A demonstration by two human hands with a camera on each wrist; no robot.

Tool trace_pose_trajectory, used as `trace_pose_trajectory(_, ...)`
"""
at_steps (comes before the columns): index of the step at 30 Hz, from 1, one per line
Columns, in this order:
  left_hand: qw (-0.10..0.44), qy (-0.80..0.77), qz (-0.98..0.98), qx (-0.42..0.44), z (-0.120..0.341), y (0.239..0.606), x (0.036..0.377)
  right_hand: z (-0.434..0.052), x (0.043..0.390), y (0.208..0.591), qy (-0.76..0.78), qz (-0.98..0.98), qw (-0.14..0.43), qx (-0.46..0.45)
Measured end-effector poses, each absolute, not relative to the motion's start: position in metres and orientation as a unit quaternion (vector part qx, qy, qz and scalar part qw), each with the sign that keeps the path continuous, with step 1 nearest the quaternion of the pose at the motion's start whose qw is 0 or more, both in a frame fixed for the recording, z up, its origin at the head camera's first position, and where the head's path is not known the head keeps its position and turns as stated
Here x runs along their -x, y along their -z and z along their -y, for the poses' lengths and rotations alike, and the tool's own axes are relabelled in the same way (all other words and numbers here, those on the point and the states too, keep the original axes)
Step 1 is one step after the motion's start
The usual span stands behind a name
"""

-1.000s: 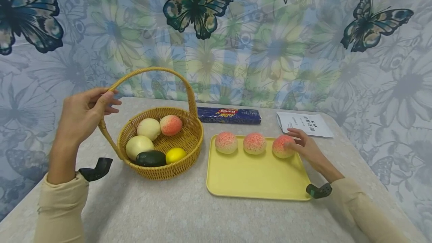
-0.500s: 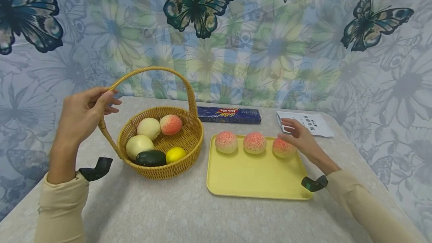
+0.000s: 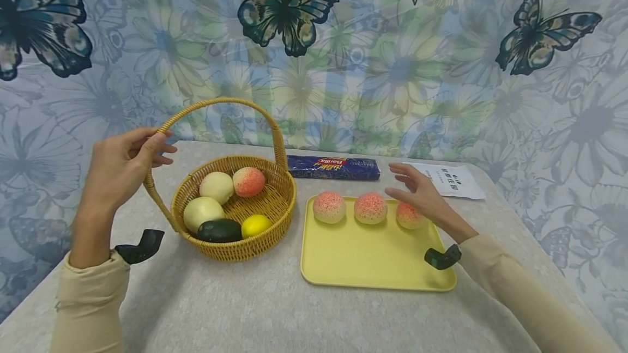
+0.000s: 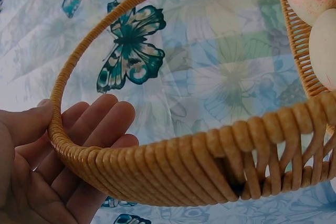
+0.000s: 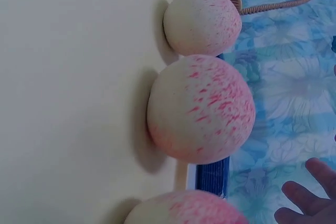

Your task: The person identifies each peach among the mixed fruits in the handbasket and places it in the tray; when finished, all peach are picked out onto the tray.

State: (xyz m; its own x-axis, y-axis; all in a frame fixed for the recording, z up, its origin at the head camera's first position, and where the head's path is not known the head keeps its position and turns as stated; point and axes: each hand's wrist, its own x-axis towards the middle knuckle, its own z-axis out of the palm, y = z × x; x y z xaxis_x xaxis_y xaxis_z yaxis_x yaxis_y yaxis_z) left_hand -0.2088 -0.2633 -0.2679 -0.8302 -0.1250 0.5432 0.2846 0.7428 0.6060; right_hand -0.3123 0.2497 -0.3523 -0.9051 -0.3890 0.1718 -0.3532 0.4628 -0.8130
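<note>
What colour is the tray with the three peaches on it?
The tray is pale yellow, plain with no pattern. It shows best in the head view.

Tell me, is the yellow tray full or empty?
Neither: the yellow tray holds three peaches along its far edge; the rest is bare.

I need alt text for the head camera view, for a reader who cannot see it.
A person's left hand grips the handle of a wicker basket of fruit, while the open right hand hovers over three peaches lined up on a yellow tray. A blue packet and a printed paper lie behind the tray.
</note>
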Motion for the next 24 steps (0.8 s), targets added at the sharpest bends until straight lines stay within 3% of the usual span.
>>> trace_pose_trajectory(24, 0.290, 0.353, 0.888, 0.044, 0.263, 0.268, 0.208, -0.168, 0.322, 0.340, 0.446, -0.832, 0.068, 0.322)
